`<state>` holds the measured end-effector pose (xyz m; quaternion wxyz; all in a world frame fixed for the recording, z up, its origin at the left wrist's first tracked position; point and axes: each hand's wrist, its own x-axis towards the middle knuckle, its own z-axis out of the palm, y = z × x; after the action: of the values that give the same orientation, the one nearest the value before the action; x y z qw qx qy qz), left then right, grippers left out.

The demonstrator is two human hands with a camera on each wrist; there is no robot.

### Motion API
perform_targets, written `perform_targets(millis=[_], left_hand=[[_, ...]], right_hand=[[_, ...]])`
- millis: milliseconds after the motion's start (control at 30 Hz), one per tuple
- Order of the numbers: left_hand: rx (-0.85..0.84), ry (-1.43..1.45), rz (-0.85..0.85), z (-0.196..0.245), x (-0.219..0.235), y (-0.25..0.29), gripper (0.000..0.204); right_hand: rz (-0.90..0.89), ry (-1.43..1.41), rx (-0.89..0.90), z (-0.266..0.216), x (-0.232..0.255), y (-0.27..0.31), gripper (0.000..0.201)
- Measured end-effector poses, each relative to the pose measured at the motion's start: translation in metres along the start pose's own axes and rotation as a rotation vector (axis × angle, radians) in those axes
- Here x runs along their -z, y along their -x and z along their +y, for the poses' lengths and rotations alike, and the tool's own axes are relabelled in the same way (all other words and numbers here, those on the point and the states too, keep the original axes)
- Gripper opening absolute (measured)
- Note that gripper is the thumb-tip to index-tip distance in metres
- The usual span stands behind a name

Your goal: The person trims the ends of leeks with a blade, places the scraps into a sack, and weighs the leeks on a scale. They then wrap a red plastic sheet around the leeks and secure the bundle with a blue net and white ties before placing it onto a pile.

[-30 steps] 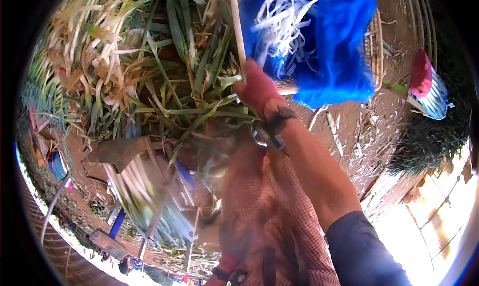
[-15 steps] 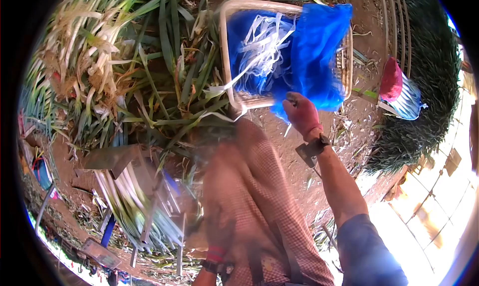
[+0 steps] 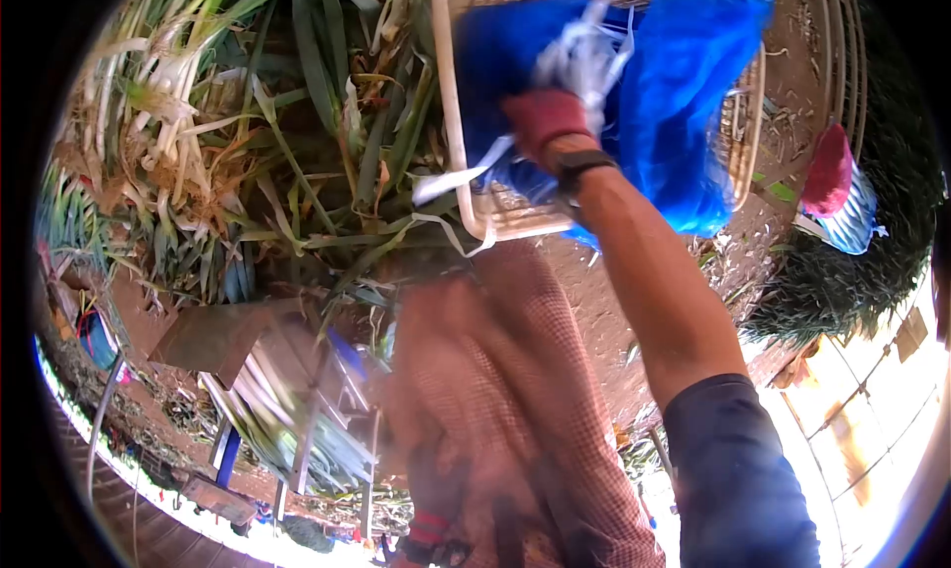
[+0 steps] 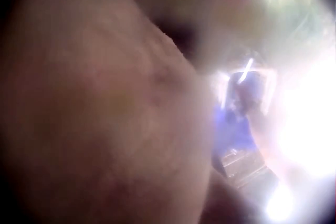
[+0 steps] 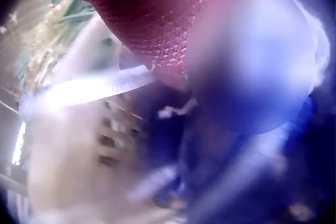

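My right hand (image 3: 545, 117), in a red glove, reaches into a cream plastic basket (image 3: 451, 103) lined with blue cloth (image 3: 684, 103). It touches a bunch of white strips (image 3: 584, 58); its fingers are hidden. The right wrist view shows the textured red glove (image 5: 152, 19) with a flat white strip (image 5: 105, 86) running left from beneath it, over the basket's edge. My left hand (image 3: 436, 479) is a dark blur low in the head view, over the checked trousers, above a red cuff; its fingers cannot be made out. Blurred skin fills most of the left wrist view.
Long leafy stalks with roots (image 3: 168, 103) are heaped left of the basket. More stalks (image 3: 297, 410) lie in a metal stand at lower left. A red and striped bundle (image 3: 832, 187) sits right of the basket, beside a dark green pile (image 3: 822, 291) and wire mesh.
My right hand has moved from the basket's lower edge up and in among the strips, which look more bunched. The left hand stays low and blurred.
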<state>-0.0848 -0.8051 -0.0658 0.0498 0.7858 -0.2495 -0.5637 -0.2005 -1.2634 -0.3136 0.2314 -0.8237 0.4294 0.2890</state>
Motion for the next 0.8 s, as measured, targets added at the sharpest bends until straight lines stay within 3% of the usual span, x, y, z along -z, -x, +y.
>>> perform_targets(millis=[67,100,133,167,200,233,267,333,367,467,533,567,667,700,733,800], left_hand=[[0.037,0.009,-0.036,0.013,0.007,-0.007,0.058],[0.056,0.023,-0.069,0.022,0.008,-0.016,0.057],[0.059,0.023,-0.070,0.033,0.004,-0.028,0.057],[0.047,0.270,0.035,0.046,-0.003,-0.044,0.057],[0.032,0.512,0.141,0.061,-0.006,-0.063,0.057],[-0.039,0.459,0.080,0.081,-0.002,-0.087,0.054],[-0.112,0.407,0.022,0.108,0.005,-0.117,0.050],[-0.478,0.128,0.001,0.183,0.016,-0.175,0.052],[-0.565,0.108,0.029,0.208,0.007,-0.200,0.052],[-0.792,0.150,0.101,0.261,-0.035,-0.280,0.056],[-0.707,0.006,0.199,0.286,-0.063,-0.323,0.059],[-0.702,0.013,0.203,0.288,-0.078,-0.338,0.059],[-0.571,-0.073,0.138,0.277,-0.129,-0.368,0.061],[-0.533,-0.153,-0.041,0.271,-0.143,-0.367,0.060],[-0.486,-0.235,-0.222,0.264,-0.151,-0.367,0.059],[-0.560,-0.328,-0.192,0.268,-0.145,-0.364,0.059]], right_hand=[[-0.036,0.078,-0.072,0.054,-0.039,0.028,0.034],[-0.155,0.099,-0.207,0.086,-0.058,0.036,0.033],[-0.127,0.020,-0.265,0.116,-0.067,0.053,0.032],[-0.020,-0.047,-0.349,0.142,-0.076,0.071,0.035],[-0.086,-0.023,-0.366,0.167,-0.081,0.078,0.034],[-0.128,-0.005,-0.379,0.186,-0.083,0.081,0.033],[-0.123,-0.007,-0.374,0.182,-0.069,0.080,0.033],[-0.298,0.030,-0.435,0.166,-0.033,0.090,0.031],[-0.364,0.046,-0.419,0.172,-0.041,0.085,0.029],[-0.298,-0.001,-0.365,0.156,-0.036,0.092,0.029],[-0.242,-0.024,-0.326,0.148,-0.034,0.100,0.031],[-0.305,0.002,-0.312,0.134,-0.015,0.105,0.030],[-0.351,0.085,-0.213,0.105,0.027,0.125,0.029],[-0.333,0.126,-0.131,0.096,0.041,0.129,0.030],[-0.220,0.060,0.002,0.087,0.063,0.132,0.026],[0.009,-0.133,0.174,0.069,0.091,0.119,0.022]])
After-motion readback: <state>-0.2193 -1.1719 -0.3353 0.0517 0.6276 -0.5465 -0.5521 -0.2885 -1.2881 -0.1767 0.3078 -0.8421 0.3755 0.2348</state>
